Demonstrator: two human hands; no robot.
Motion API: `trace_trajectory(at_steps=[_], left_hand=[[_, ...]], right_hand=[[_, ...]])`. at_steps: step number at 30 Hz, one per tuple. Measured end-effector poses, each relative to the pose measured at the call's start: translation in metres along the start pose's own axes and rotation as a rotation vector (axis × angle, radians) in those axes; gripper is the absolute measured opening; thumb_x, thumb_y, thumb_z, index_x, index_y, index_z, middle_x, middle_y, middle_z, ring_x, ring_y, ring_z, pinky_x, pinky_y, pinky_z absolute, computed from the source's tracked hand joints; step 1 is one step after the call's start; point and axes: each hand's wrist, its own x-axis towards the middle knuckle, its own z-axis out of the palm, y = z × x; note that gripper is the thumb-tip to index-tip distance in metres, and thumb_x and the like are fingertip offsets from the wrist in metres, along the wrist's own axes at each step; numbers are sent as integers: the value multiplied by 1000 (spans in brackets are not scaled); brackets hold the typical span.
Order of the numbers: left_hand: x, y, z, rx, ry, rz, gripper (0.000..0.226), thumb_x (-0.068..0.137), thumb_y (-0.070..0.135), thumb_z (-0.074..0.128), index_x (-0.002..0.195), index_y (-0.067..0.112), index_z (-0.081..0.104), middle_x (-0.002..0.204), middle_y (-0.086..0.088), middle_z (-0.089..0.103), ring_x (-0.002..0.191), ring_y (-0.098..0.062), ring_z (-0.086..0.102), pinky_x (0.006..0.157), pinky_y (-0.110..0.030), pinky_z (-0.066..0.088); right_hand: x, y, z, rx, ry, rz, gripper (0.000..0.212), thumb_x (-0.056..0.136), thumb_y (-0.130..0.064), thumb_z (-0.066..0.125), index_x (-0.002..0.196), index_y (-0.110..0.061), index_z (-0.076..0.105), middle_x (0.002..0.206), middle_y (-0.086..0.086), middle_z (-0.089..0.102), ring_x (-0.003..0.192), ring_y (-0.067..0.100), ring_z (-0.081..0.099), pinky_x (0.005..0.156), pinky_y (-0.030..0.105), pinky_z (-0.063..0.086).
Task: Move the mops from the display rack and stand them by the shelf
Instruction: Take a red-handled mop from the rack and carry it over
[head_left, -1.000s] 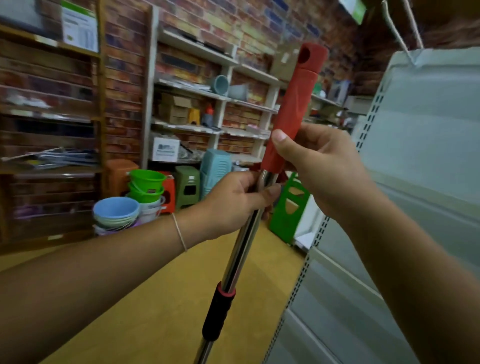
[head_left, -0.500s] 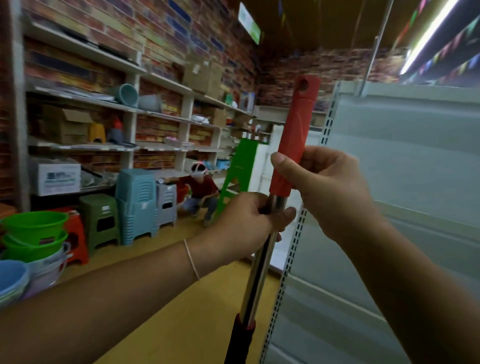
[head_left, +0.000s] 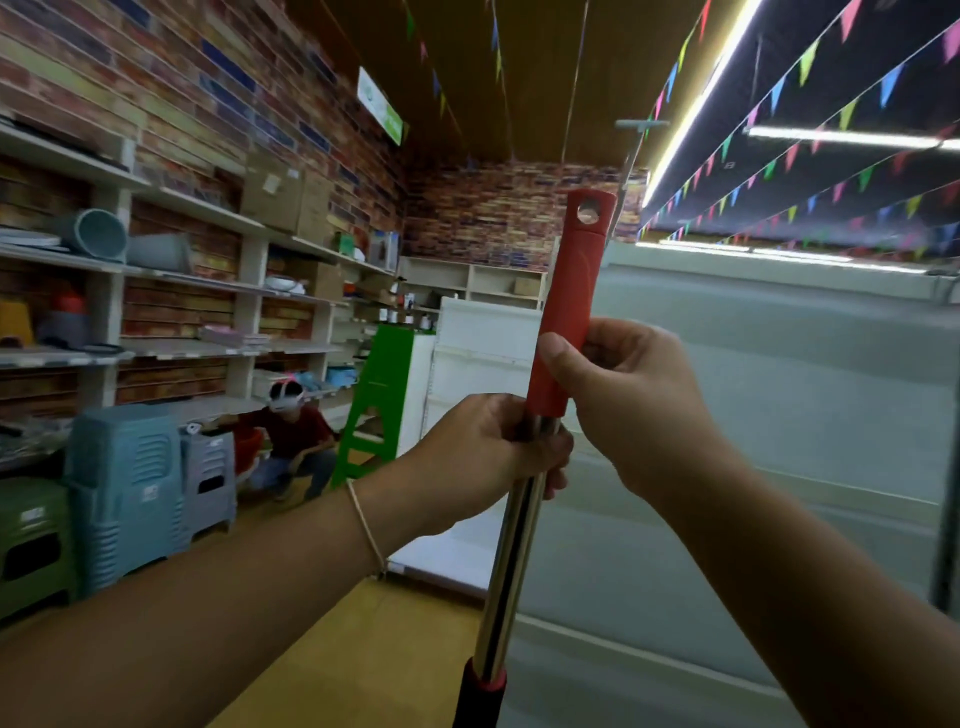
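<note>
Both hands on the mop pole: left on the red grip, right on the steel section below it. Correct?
Swapped. In the head view the right hand holds the red grip and the left hand holds the steel section below it. Both hands are on the pole.

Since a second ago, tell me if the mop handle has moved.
Yes. The mop handle has swung rightward past the wall shelving toward the white shelf, gripped throughout by both hands.

You have one mop handle, two hands on it, three stool stacks at eight o'clock, one green ladder, one crouching person.
</note>
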Motion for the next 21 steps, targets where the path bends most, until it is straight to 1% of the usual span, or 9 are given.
trace_trajectory(at_steps=[3, 4, 5, 7, 9, 13, 15, 18, 21], left_hand=[[11, -1, 4, -58, 18, 35, 16, 90, 12, 63, 99, -2, 64, 76, -9, 67, 73, -21, 67, 75, -33, 57], [15, -2, 5, -68, 38, 42, 15, 89, 13, 65, 99, 1, 64, 75, -7, 68, 72, -20, 67, 73, -30, 56], [19, -2, 7, -74, 58, 51, 14, 89, 13, 66, 98, 3, 65, 74, -6, 69, 71, -19, 68, 71, -29, 56], [28, -3, 9, -87, 92, 65, 12, 88, 13, 68, 96, 5, 65, 73, -4, 70, 71, -18, 68, 71, -30, 57], [38, -1, 11, -91, 108, 69, 14, 87, 13, 68, 98, 4, 65, 74, -6, 70, 73, -20, 69, 75, -35, 59], [51, 4, 14, -117, 109, 62, 16, 87, 12, 68, 99, 1, 64, 76, -8, 68, 74, -24, 69, 78, -41, 60], [56, 5, 15, -136, 107, 57, 11, 88, 11, 68, 95, 4, 65, 75, -7, 68, 74, -25, 69, 79, -43, 59], [63, 2, 17, -133, 119, 50, 10, 88, 13, 68, 94, 6, 65, 75, -8, 69, 76, -28, 69, 82, -48, 58], [68, -1, 20, -134, 122, 48, 11, 88, 13, 68, 94, 4, 65, 75, -9, 68, 77, -30, 69, 83, -52, 57]], right_hand=[[10, -5, -6, -36, 11, 22, 8, 92, -24, 68, 88, -17, 72, 85, 9, 76, 79, 21, 75, 70, 33, 62], [15, -6, -7, -47, 11, 32, 11, 92, -24, 68, 91, -14, 72, 88, 11, 76, 81, 24, 75, 75, 38, 62], [19, -8, -9, -54, 9, 47, 13, 92, -24, 68, 94, -12, 72, 88, 11, 76, 81, 24, 75, 76, 38, 62], [29, -9, -12, -58, 5, 81, 15, 92, -25, 68, 99, -12, 72, 89, 7, 76, 81, 20, 75, 74, 32, 61], [38, -10, -15, -58, 4, 104, 19, 93, -25, 66, 106, -10, 71, 92, 5, 76, 84, 19, 74, 71, 26, 58], [51, -10, -19, -78, 21, 105, 25, 94, -25, 65, 110, -7, 70, 95, 6, 75, 87, 19, 74, 76, 27, 57], [55, -9, -20, -89, 34, 101, 20, 93, -25, 66, 105, -9, 71, 93, 6, 76, 86, 19, 74, 75, 27, 57], [59, -6, -22, -105, 42, 93, 10, 93, -26, 67, 93, -17, 69, 89, 3, 75, 81, 15, 73, 68, 22, 54], [61, -1, -25, -116, 41, 75, 12, 93, -27, 66, 82, -24, 66, 83, -1, 74, 74, 9, 71, 62, 17, 50]])
